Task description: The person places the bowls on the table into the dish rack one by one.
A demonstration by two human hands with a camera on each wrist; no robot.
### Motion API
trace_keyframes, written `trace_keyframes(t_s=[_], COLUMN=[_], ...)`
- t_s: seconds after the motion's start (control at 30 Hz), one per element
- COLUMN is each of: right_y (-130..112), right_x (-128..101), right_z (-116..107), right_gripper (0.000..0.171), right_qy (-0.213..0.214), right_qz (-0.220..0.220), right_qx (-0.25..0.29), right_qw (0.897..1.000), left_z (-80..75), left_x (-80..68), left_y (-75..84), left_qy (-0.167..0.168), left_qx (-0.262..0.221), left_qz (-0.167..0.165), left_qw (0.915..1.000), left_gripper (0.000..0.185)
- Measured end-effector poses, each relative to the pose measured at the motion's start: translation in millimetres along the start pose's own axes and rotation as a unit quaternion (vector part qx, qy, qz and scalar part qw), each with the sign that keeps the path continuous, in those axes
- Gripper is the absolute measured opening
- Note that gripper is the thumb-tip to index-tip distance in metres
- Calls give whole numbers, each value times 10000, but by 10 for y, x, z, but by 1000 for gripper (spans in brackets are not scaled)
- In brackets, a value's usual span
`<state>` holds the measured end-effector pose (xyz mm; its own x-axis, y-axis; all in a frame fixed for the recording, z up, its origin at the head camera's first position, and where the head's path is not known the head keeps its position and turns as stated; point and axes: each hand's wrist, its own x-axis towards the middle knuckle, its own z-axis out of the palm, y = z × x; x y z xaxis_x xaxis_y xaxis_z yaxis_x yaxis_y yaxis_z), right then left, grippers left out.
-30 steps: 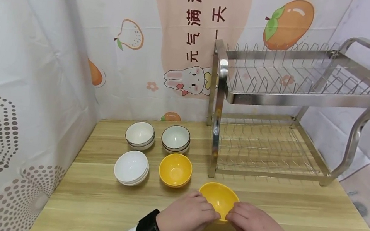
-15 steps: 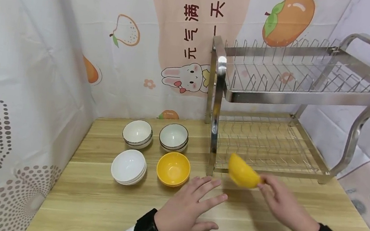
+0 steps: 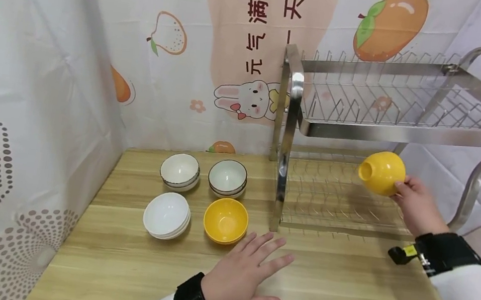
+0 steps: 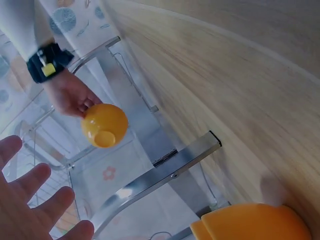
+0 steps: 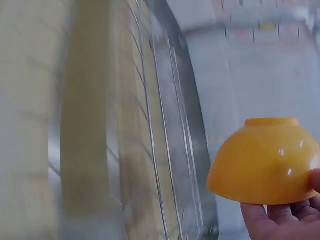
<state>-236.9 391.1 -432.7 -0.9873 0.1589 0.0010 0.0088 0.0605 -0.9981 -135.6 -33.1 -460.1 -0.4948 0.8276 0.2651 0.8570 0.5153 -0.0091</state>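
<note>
My right hand (image 3: 417, 206) pinches a yellow bowl (image 3: 384, 173) by its rim, fingers inside and thumb on the outer wall. The bowl is tipped on its side, base toward the left, in front of the lower tier (image 3: 345, 189) of the metal dish rack. In the right wrist view the bowl (image 5: 267, 165) shows its base ring and glossy outside. My left hand (image 3: 242, 277) hovers with fingers spread over the table, holding nothing. Just beyond its fingertips stands a stack of yellow bowls (image 3: 225, 220), upright.
White bowls (image 3: 166, 215) are stacked left of the yellow ones. Behind them stand two stacks of dark-rimmed bowls, cream (image 3: 180, 170) and pale grey-green (image 3: 227, 176). The rack's upper tier (image 3: 411, 137) overhangs the lower one, and its left post (image 3: 286, 151) rises near the bowls.
My right hand has lifted the yellow bowl off the table and carried it right and forward to the rack, turning it on its side. My left hand let go of it and spread its fingers.
</note>
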Motion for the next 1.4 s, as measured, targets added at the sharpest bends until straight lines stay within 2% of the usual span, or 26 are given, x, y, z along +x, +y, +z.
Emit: trace_keyframes(t_s=[0.03, 0.07, 0.2, 0.27, 0.43, 0.63, 0.87, 1.2, 1.4], right_y=[14, 24, 45, 52, 57, 55, 48, 53, 48], right_x=[62, 115, 258, 298, 350, 388, 430, 446, 432], right_z=[-49, -97, -270, -333, -397, -381, -360, -357, -358], right_gripper=[19, 18, 19, 21, 27, 32, 39, 46, 51], right_qy=[105, 175, 400, 436, 572, 692, 622, 785, 763], right_qz=[63, 117, 270, 286, 384, 523, 409, 285, 404], right_qx=[188, 128, -685, -1204, -1728, -2025, -2455, -3033, -3155], right_qw=[9997, 9997, 9965, 9914, 9825, 9754, 9665, 9492, 9450], left_z=[3, 5, 15, 18, 17, 24, 39, 19, 15], left_x=[-4, -8, -35, -47, -52, -46, -54, -49, -59], left_y=[5, 12, 48, 62, 71, 71, 64, 47, 49], left_qy=[-36, -52, -61, -24, 25, 57, 63, 23, -60], left_qx=[-19, -25, -8, 21, 5, -38, -11, -50, -116], left_qz=[1, 10, 84, 115, 110, 114, 33, -58, -123], left_qw=[10000, 10000, 9999, 9999, 9999, 9999, 10000, 10000, 9998], left_gripper=[81, 81, 78, 77, 77, 77, 77, 75, 74])
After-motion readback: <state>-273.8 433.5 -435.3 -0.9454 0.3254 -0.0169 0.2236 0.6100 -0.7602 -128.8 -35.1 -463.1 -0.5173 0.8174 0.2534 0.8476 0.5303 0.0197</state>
